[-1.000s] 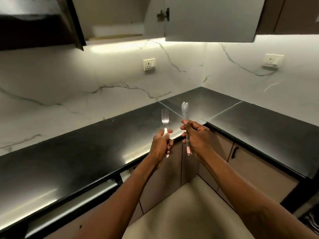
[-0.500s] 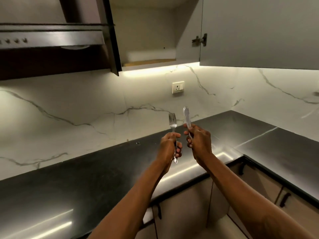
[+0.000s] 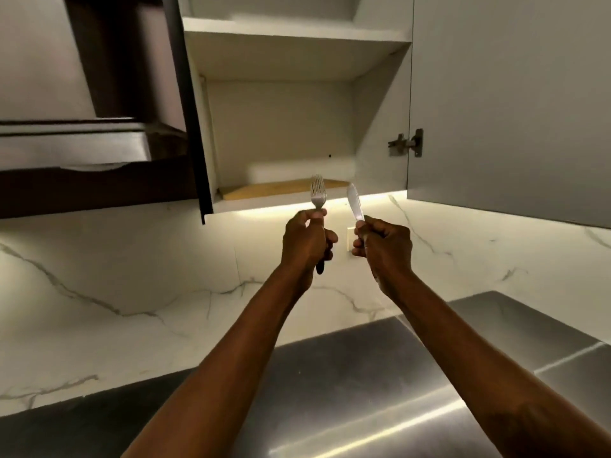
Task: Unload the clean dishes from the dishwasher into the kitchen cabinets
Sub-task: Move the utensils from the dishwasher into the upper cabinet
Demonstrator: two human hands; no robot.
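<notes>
My left hand [image 3: 305, 241] grips a steel fork [image 3: 317, 193] upright, tines up, its handle end poking out below my fist. My right hand [image 3: 385, 244] grips a table knife [image 3: 354, 201] by the handle, blade tilted up and to the left. Both hands are raised side by side just below the open wall cabinet [image 3: 281, 127]. The fork's tines and the knife's tip overlap the cabinet's bottom shelf edge. A wooden board [image 3: 281, 189] lies on that bottom shelf. The dishwasher is out of view.
The cabinet door [image 3: 509, 104] stands open to the right, hinge showing. A dark range hood [image 3: 92, 140] hangs at the left. A second shelf [image 3: 291, 31] sits higher in the cabinet. Marble backsplash [image 3: 132, 276] with a wall socket [image 3: 349, 239] behind my hands; black countertop [image 3: 347, 375] below.
My view has tilted up from the countertop to the open cabinet. Both hands have risen with the fork and knife, now reaching the cabinet's bottom edge.
</notes>
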